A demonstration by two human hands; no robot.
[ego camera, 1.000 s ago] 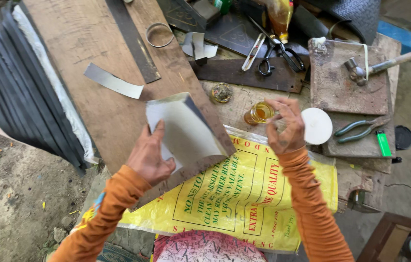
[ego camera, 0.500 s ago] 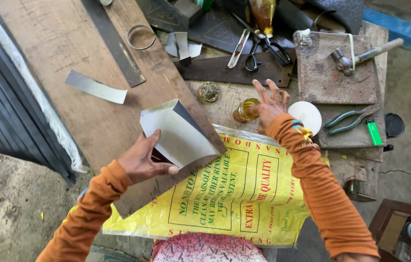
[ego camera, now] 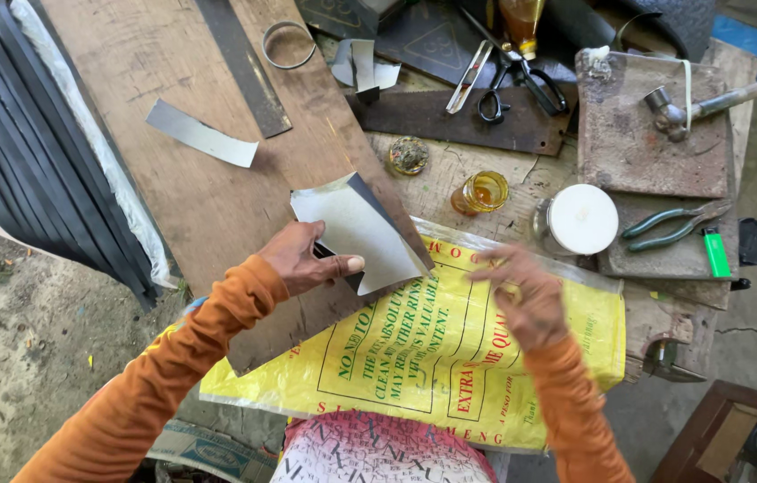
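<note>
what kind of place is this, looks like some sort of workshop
Most likely a small outdoor sheet-metal or tinsmith's workbench. The left hand holds a folded grey metal sheet; black-handled shears, a steel hammer and green-handled pliers lie on the rough wooden bench, with bare dirt ground beside it.

- The bent sheet (ego camera: 356,228) pinched in the left hand (ego camera: 307,259) looks like thin, matt grey metal.
- The sack (ego camera: 423,349) under the right hand (ego camera: 526,300) is glossy yellow woven plastic.
- The desk (ego camera: 173,170) beyond the left hand is rough, worn brown wood.
</note>
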